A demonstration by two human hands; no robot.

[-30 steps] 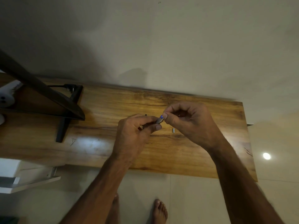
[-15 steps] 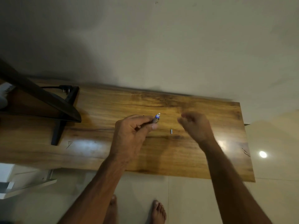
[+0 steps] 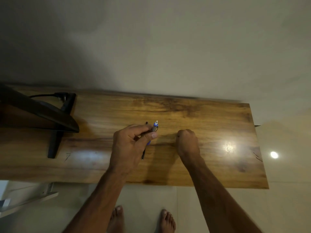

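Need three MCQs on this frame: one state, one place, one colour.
1. The right hand, over the glossy wooden table, has its fingers:
A. spread flat
B. curled into a fist
C. pointing up

2. The grey-barrelled plastic pen is:
A. lying on the table
B. gripped in the left hand
C. in the right hand

3. The pen's trim is:
A. red
B. green
C. blue

Answers:
1 B, the knuckles are bunched.
2 B, thumb and fingers pinch the barrel.
3 C, a blue band sits below the white tip.
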